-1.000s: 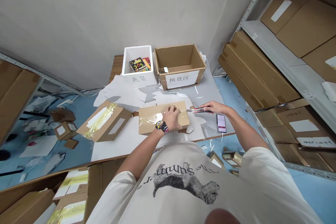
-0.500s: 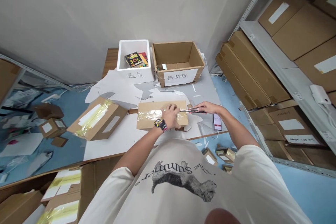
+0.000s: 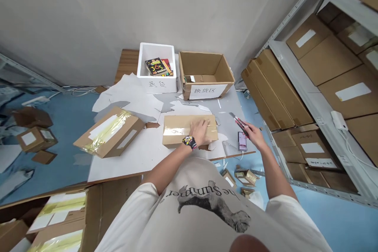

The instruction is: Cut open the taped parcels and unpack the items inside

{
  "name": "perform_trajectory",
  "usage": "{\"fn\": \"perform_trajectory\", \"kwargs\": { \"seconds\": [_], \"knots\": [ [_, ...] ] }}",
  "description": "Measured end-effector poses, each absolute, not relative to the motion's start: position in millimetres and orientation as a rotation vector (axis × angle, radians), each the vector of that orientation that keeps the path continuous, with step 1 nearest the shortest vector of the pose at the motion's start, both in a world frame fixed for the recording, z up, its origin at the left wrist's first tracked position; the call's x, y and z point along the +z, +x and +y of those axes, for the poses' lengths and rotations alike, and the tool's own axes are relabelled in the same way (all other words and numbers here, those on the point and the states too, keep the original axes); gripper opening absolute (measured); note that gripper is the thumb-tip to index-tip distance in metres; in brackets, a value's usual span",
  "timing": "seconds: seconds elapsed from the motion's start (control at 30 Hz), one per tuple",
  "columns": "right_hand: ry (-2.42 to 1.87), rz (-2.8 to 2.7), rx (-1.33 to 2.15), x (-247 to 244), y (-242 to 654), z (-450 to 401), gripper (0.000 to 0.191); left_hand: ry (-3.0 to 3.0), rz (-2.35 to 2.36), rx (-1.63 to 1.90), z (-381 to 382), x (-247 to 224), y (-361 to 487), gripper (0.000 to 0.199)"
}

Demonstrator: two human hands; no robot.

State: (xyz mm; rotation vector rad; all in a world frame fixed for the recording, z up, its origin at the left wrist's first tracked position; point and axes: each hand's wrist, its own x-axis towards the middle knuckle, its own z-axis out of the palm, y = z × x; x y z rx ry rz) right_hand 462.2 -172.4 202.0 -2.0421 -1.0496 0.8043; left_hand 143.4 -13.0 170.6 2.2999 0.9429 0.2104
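A closed cardboard box [image 3: 174, 130] lies on the table in front of me, with clear tape across its top. My left hand [image 3: 199, 132], a watch on its wrist, rests on the right part of that box with the fingers stretched over the lid and slightly blurred. Off to the box's right, my right hand [image 3: 254, 134] grips a red and black utility knife [image 3: 241, 124]. Its blade is out, pointing up and left, away from the box. Just below the knife lies a phone [image 3: 242, 141] with a lit screen and a cable.
A larger taped carton [image 3: 109, 132] sits at the table's left. Behind stand a white foam box [image 3: 158, 84] holding books and an open cardboard bin [image 3: 208, 91] with a paper label. Shelves [image 3: 298, 71] of cartons line the right; torn paper [image 3: 130, 96] covers part of the table.
The utility knife has moved right, off the box, with my right hand. My left hand stays on the box, its fingers now flatter. The camera view has shifted slightly.
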Motion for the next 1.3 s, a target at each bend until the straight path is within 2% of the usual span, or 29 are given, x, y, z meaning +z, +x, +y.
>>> {"fn": "perform_trajectory", "kwargs": {
  "seconds": [0.1,0.17,0.3,0.37,0.43,0.57,0.67,0.87,1.07,1.3],
  "knots": [
    [-2.013,-0.936,0.521,195.5,394.7,-167.0,0.084,2.072,0.793,0.505,-23.7,170.7,133.8,0.088],
    [-1.939,-1.041,0.461,188.8,333.0,-157.5,0.081,1.816,0.708,0.645,-31.7,168.9,125.6,0.081],
    [-1.614,-1.606,0.765,175.3,228.6,-132.3,0.067,1.355,0.776,0.748,-36.3,156.1,86.0,0.071],
    [-1.533,-1.798,0.772,168.6,202.8,-116.1,0.055,1.186,0.913,0.780,-31.1,145.7,47.3,0.069],
    [-1.590,-1.908,0.660,160.6,189.8,-97.3,0.048,1.080,1.048,0.798,-23.8,135.7,-0.6,0.072],
    [-1.860,-2.024,0.449,140.7,166.8,-61.2,0.056,1.165,1.187,0.793,-13.1,125.7,-90.2,0.077],
    [-1.972,-2.054,0.363,128.6,147.5,-44.5,0.053,1.251,1.247,0.779,-10.7,126.9,-128.4,0.076],
    [-1.982,-2.008,0.216,118.0,140.8,-27.6,0.046,1.388,1.188,0.645,-3.8,128.2,-148.5,0.075],
    [-1.923,-1.968,0.210,115.9,147.5,-28.5,0.041,1.517,1.130,0.455,17.4,127.3,-154.0,0.064],
    [-1.912,-2.054,0.297,120.8,155.8,-25.1,0.047,1.484,1.025,0.233,52.9,121.5,-168.8,0.074]
  ]
}}
